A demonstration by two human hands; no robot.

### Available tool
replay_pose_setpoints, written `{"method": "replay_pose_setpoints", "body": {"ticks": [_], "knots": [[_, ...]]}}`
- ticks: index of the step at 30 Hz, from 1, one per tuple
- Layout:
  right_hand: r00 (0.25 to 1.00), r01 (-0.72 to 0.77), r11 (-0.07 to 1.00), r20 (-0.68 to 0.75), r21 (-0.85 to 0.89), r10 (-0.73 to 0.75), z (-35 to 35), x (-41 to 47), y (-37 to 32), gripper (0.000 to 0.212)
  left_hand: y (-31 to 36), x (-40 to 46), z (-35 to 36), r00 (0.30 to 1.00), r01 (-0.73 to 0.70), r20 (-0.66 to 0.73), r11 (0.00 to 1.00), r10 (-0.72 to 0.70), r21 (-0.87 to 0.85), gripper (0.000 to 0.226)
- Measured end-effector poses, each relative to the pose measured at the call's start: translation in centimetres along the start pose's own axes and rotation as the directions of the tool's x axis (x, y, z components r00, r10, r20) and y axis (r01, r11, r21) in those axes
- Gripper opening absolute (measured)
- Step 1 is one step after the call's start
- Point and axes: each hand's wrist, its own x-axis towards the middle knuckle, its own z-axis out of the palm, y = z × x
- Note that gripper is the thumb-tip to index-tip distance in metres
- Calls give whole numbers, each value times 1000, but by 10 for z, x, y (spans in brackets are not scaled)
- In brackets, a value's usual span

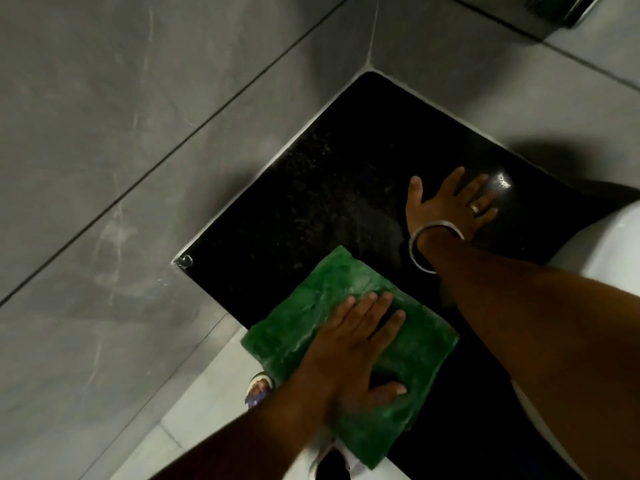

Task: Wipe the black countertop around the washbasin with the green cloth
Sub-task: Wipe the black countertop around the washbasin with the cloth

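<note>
The folded green cloth point(311, 313) lies on the front part of the black countertop point(329, 174), and its near corner hangs past the counter's edge. My left hand point(353, 351) presses flat on the cloth, palm down, fingers together. My right hand point(453, 206), wearing a ring and a metal bangle, rests flat on the bare counter further back, fingers spread, holding nothing. The white washbasin point(609, 251) shows partly at the right edge, just beyond my right forearm.
Grey tiled walls point(138, 133) close the counter on the left and at the back, meeting in a corner. A small metal clip point(183, 261) sits at the counter's left front corner. Below are the pale floor and my sandalled foot point(259, 389).
</note>
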Motion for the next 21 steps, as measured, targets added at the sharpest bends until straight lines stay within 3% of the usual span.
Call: {"method": "replay_pose_setpoints", "body": {"ticks": [2,6,10,15,21], "knots": [[996,88,995,14,-42,-87,0,0,0,94,-37,-11,-16,998,54,-20,997,-53,49,99],[980,197,974,15,-109,-196,1,0,3,93,-157,-44,-66,945,326,-49,936,-322,133,98],[981,196,975,18,-102,-195,-2,0,2,92,-199,-60,-82,937,348,-38,923,-346,164,99],[983,183,979,49,-86,-179,-4,-1,1,88,-135,-32,-56,909,416,-109,892,-403,174,103],[946,257,966,206,1,-252,-17,3,12,63,44,-13,13,995,104,-9,994,-104,-45,105]]}}
